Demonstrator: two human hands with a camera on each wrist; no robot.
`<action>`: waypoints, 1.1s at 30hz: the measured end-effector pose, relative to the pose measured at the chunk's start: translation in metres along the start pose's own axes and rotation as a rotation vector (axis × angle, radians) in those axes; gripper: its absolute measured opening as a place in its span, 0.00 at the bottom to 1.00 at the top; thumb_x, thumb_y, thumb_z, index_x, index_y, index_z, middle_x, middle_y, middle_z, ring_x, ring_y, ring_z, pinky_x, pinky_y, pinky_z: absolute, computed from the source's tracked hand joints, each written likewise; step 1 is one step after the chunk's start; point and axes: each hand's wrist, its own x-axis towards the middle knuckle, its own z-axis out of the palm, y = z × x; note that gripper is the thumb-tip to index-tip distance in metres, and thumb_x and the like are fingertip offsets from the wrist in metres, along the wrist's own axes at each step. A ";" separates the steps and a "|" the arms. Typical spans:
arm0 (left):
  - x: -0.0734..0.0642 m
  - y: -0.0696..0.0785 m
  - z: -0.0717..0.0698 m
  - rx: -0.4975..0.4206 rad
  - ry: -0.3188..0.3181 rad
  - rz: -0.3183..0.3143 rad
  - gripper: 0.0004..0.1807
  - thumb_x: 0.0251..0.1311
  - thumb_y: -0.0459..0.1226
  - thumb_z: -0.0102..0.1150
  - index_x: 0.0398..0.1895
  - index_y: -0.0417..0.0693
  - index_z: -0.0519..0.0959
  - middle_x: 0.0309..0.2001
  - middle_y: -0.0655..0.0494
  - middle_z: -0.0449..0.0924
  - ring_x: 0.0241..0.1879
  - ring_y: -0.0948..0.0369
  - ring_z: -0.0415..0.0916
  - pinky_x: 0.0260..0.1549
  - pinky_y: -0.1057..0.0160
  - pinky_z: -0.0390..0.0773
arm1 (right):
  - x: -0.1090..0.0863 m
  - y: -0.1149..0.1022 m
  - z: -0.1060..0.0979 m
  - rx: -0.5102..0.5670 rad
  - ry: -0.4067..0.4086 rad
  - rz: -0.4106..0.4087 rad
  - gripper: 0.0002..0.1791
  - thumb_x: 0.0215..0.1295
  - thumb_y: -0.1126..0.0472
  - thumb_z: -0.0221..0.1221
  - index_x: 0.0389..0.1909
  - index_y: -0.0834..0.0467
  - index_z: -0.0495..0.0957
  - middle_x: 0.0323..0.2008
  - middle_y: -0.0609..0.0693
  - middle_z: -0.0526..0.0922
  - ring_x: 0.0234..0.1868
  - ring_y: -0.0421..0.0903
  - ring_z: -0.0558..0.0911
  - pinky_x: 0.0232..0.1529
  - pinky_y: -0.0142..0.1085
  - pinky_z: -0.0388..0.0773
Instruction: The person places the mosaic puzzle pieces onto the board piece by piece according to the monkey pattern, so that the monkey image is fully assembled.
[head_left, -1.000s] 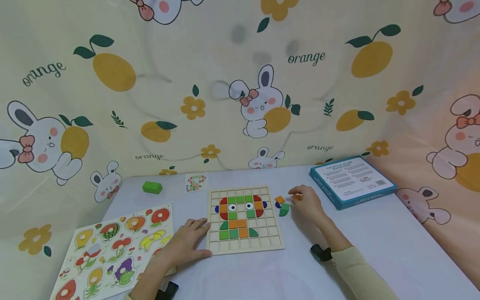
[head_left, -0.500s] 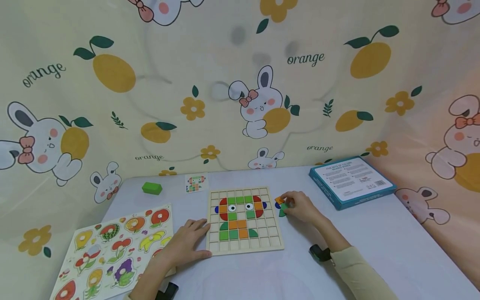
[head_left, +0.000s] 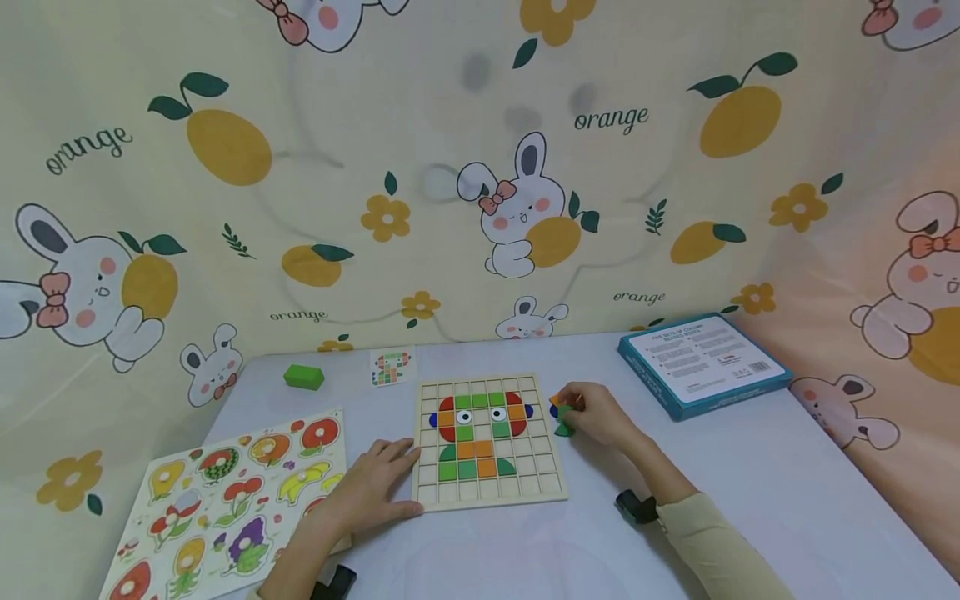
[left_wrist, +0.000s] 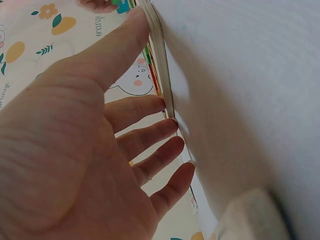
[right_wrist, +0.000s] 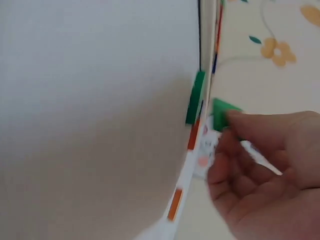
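A wooden grid board [head_left: 551, 483], partly filled with red, green, orange, blue and eye-printed pieces, lies in mid-table in the head view. Against its left edge rests my left hand [head_left: 375, 483], fingers spread and nearly straight; the left wrist view shows thumb and fingertips touching the board's side. Right of the board, my right hand [head_left: 600, 414] pinches a green tile [right_wrist: 222, 114] between thumb and finger, raised off the table in the right wrist view. Beneath it lies a green piece [head_left: 563, 431]. Orange [head_left: 555, 400] and blue [head_left: 553, 412] pieces sit alongside, partly hidden by the fingers.
At left lies a fruit-picture board [head_left: 225, 500], partly under the left forearm. A green block [head_left: 303, 377] and a small pattern card [head_left: 392, 367] are at the back. The blue box [head_left: 705, 364] lies at the back right.
My right hand has come left from an orange piece to the small pile beside the board and now pinches a green tile there. The left hand stays put.
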 end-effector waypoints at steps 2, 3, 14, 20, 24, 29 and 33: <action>0.000 0.000 0.000 -0.002 0.002 0.006 0.47 0.52 0.61 0.69 0.69 0.43 0.71 0.70 0.45 0.66 0.64 0.46 0.64 0.60 0.42 0.69 | -0.001 -0.008 0.004 0.027 0.000 -0.043 0.10 0.62 0.73 0.62 0.45 0.64 0.82 0.34 0.51 0.80 0.35 0.47 0.73 0.34 0.34 0.73; 0.000 0.000 -0.001 -0.003 0.001 0.008 0.47 0.52 0.61 0.69 0.69 0.43 0.71 0.70 0.44 0.66 0.64 0.46 0.64 0.60 0.42 0.69 | -0.002 -0.013 0.007 0.047 -0.010 -0.072 0.10 0.62 0.73 0.62 0.44 0.64 0.82 0.34 0.51 0.79 0.34 0.47 0.73 0.33 0.33 0.73; 0.000 0.001 -0.001 -0.010 -0.009 0.004 0.47 0.52 0.61 0.69 0.70 0.44 0.71 0.70 0.45 0.66 0.65 0.46 0.64 0.61 0.42 0.69 | -0.033 -0.074 0.072 0.199 -0.335 -0.318 0.09 0.63 0.73 0.62 0.42 0.60 0.84 0.35 0.50 0.82 0.33 0.40 0.75 0.34 0.29 0.74; 0.000 0.001 -0.001 -0.019 -0.018 0.000 0.47 0.52 0.61 0.69 0.70 0.44 0.71 0.71 0.45 0.65 0.65 0.46 0.64 0.61 0.42 0.68 | -0.038 -0.089 0.086 0.174 -0.329 -0.338 0.09 0.62 0.74 0.63 0.41 0.61 0.84 0.32 0.45 0.81 0.31 0.37 0.74 0.34 0.29 0.75; 0.000 0.001 -0.001 -0.017 -0.014 -0.002 0.46 0.52 0.61 0.69 0.70 0.44 0.71 0.71 0.45 0.66 0.65 0.46 0.64 0.61 0.42 0.68 | -0.040 -0.093 0.089 0.177 -0.336 -0.334 0.09 0.61 0.74 0.63 0.41 0.61 0.84 0.30 0.44 0.80 0.30 0.36 0.73 0.32 0.28 0.75; -0.001 0.001 -0.001 -0.017 -0.007 0.001 0.46 0.52 0.61 0.69 0.70 0.44 0.71 0.70 0.45 0.66 0.65 0.46 0.64 0.61 0.43 0.69 | -0.040 -0.094 0.092 0.162 -0.334 -0.323 0.09 0.62 0.73 0.64 0.41 0.61 0.83 0.29 0.42 0.80 0.29 0.35 0.73 0.31 0.27 0.75; -0.002 0.001 -0.002 -0.026 -0.006 0.000 0.46 0.52 0.60 0.70 0.69 0.44 0.71 0.70 0.44 0.66 0.65 0.46 0.64 0.61 0.42 0.69 | -0.041 -0.097 0.093 0.126 -0.332 -0.340 0.07 0.62 0.72 0.64 0.39 0.61 0.84 0.31 0.43 0.81 0.30 0.35 0.73 0.32 0.27 0.76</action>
